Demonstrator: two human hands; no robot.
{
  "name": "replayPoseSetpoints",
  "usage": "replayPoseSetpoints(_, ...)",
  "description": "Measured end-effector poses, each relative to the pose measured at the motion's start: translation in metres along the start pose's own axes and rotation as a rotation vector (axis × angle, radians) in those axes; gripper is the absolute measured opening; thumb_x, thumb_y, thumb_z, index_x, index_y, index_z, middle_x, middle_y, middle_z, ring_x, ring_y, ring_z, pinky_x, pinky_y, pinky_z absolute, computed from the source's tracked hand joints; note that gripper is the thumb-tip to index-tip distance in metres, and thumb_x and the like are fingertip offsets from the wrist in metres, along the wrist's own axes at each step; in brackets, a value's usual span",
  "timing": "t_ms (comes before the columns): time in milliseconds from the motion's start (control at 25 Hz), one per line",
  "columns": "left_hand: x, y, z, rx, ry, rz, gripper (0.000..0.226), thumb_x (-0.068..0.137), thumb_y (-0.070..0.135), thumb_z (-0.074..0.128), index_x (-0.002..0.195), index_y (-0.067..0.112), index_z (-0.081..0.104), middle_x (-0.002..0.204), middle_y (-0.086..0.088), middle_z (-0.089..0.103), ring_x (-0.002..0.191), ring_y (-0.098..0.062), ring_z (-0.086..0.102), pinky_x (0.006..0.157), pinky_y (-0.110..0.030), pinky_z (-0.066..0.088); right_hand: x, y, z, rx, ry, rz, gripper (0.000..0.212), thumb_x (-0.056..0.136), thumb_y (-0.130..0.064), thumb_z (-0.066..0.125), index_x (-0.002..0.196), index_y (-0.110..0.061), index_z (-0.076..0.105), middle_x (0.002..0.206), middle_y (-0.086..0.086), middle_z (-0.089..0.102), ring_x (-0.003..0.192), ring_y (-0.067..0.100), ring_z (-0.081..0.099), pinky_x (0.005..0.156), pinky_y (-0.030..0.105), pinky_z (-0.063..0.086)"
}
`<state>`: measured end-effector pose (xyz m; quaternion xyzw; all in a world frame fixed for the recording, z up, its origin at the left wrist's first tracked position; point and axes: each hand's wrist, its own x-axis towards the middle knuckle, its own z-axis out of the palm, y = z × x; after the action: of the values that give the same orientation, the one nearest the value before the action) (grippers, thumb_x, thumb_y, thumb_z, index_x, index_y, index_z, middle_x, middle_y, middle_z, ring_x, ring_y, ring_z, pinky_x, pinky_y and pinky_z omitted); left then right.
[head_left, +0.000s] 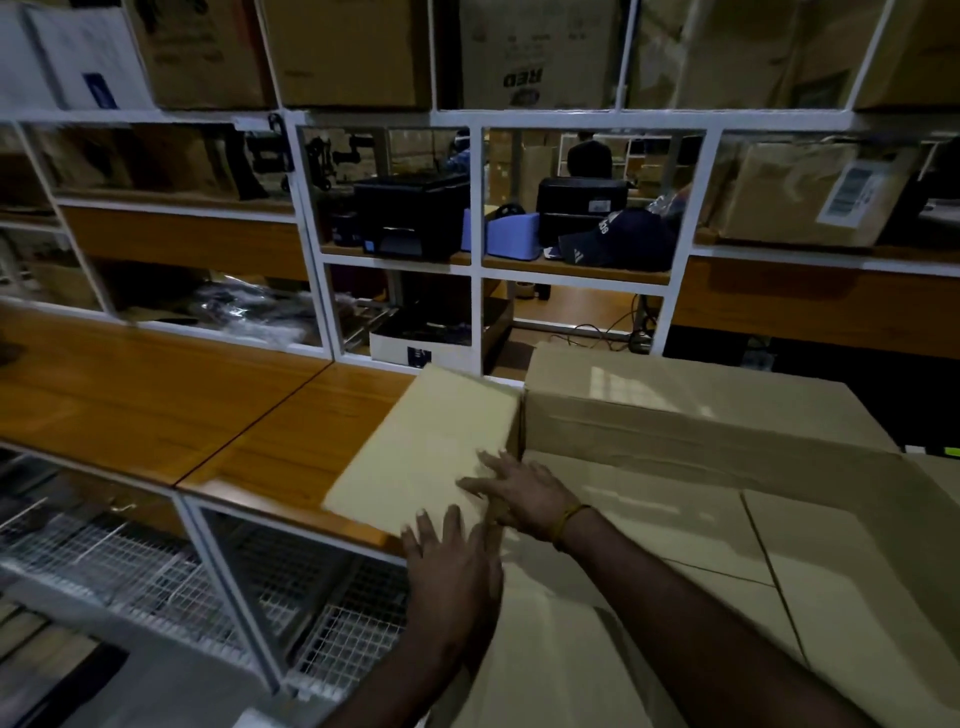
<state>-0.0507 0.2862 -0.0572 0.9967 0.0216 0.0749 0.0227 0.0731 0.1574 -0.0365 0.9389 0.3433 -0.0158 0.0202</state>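
Note:
A large open cardboard box stands on the wooden counter at the right, its inside bottom flaps showing. Its left flap is folded outward and lies flat over the counter. My left hand presses flat on the near part of that flap with straight fingers. My right hand, with a yellow band on the wrist, lies flat with spread fingers at the flap's fold by the box's left wall.
White-framed shelving behind the counter holds black printers, a dark cap and cardboard cartons. Wire mesh racks sit under the counter at the left. A person sits beyond the shelves.

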Motion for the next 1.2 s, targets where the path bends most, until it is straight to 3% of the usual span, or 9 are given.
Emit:
replayPoseSetpoints(120, 0.010, -0.009, 0.002, -0.097, -0.015, -0.017, 0.037, 0.095, 0.044, 0.043, 0.130, 0.031, 0.042, 0.129, -0.003, 0.051, 0.110, -0.028, 0.057, 0.085, -0.036, 0.050, 0.010, 0.009, 0.019, 0.098, 0.067, -0.051, 0.057, 0.095, -0.025, 0.059, 0.145, -0.043, 0.037, 0.158, 0.001, 0.028, 0.146, 0.027, 0.025, 0.108, 0.049, 0.036)
replayPoseSetpoints(200, 0.017, -0.009, 0.001, -0.157, -0.011, -0.025, 0.032, 0.095, 0.042, 0.047, 0.123, 0.029, 0.045, 0.116, 0.001, 0.054, 0.094, -0.022, 0.062, 0.069, -0.031, 0.046, 0.015, 0.017, 0.027, 0.152, 0.136, -0.084, 0.047, 0.094, -0.028, 0.060, 0.137, -0.043, 0.046, 0.151, -0.001, 0.038, 0.144, 0.025, 0.030, 0.101, 0.049, 0.044)
replayPoseSetpoints(400, 0.028, -0.004, 0.017, -0.292, -0.015, -0.054, 0.025, 0.093, 0.042, 0.052, 0.113, 0.027, 0.053, 0.107, 0.003, 0.058, 0.084, -0.020, 0.063, 0.070, -0.034, 0.051, 0.019, 0.027, 0.038, 0.233, 0.304, -0.187, 0.025, 0.094, -0.026, 0.060, 0.118, -0.033, 0.065, 0.132, 0.000, 0.053, 0.137, 0.022, 0.041, 0.087, 0.045, 0.051)
replayPoseSetpoints(480, 0.027, -0.007, 0.024, -0.304, 0.023, -0.032, 0.029, 0.094, 0.051, 0.046, 0.111, 0.030, 0.055, 0.102, 0.004, 0.056, 0.078, -0.019, 0.062, 0.064, -0.033, 0.051, 0.021, 0.031, 0.042, 0.324, 0.265, -0.174, 0.028, 0.091, -0.027, 0.066, 0.118, -0.034, 0.064, 0.138, 0.000, 0.049, 0.143, 0.022, 0.034, 0.094, 0.045, 0.049)
replayPoseSetpoints(640, 0.035, -0.023, 0.032, -0.362, 0.139, -0.057, 0.038, 0.094, 0.055, 0.036, 0.116, 0.039, 0.063, 0.109, 0.012, 0.061, 0.082, -0.012, 0.066, 0.060, -0.030, 0.051, 0.020, 0.028, 0.055, 0.822, 0.144, 0.048, 0.062, 0.087, -0.010, 0.070, 0.138, -0.038, 0.049, 0.161, -0.007, 0.011, 0.147, 0.010, 0.010, 0.112, 0.031, 0.034)
replayPoseSetpoints(720, 0.044, -0.029, 0.036, -0.520, 0.183, -0.056, 0.044, 0.093, 0.056, 0.032, 0.115, 0.039, 0.066, 0.110, 0.018, 0.064, 0.086, -0.006, 0.065, 0.064, -0.030, 0.053, 0.021, 0.014, 0.052, 1.124, 0.195, 0.223, 0.064, 0.093, -0.007, 0.058, 0.145, -0.039, 0.037, 0.160, -0.004, 0.021, 0.147, 0.014, 0.019, 0.113, 0.027, 0.030)
replayPoseSetpoints(840, 0.057, -0.034, 0.033, -1.108, 0.072, -0.187, 0.046, 0.094, 0.060, 0.036, 0.111, 0.035, 0.071, 0.105, 0.019, 0.071, 0.097, -0.001, 0.066, 0.080, -0.031, 0.056, 0.026, -0.010, 0.047, 1.531, 0.263, 0.574, 0.056, 0.097, -0.033, 0.055, 0.147, -0.043, 0.032, 0.147, -0.009, 0.043, 0.130, 0.020, 0.048, 0.095, 0.039, 0.052)
replayPoseSetpoints(960, 0.076, -0.049, 0.041, -1.148, 0.051, -0.214, 0.019, 0.100, 0.036, 0.050, 0.108, 0.038, 0.067, 0.108, 0.012, 0.070, 0.101, -0.009, 0.065, 0.086, -0.035, 0.055, 0.036, -0.024, 0.046, 1.363, 0.157, 0.669, 0.060, 0.091, -0.043, 0.062, 0.145, -0.030, 0.040, 0.141, -0.003, 0.054, 0.120, 0.023, 0.056, 0.090, 0.039, 0.055)
replayPoseSetpoints(1200, 0.112, -0.100, 0.058, -0.968, -0.294, 0.137, 0.042, 0.096, 0.016, 0.057, 0.117, 0.052, 0.051, 0.128, 0.012, 0.060, 0.117, -0.011, 0.058, 0.096, -0.035, 0.051, 0.044, -0.058, 0.027, 1.070, 0.090, 0.830, 0.066, 0.083, -0.028, 0.064, 0.145, -0.026, 0.039, 0.134, 0.006, 0.060, 0.117, 0.026, 0.059, 0.095, 0.030, 0.049)
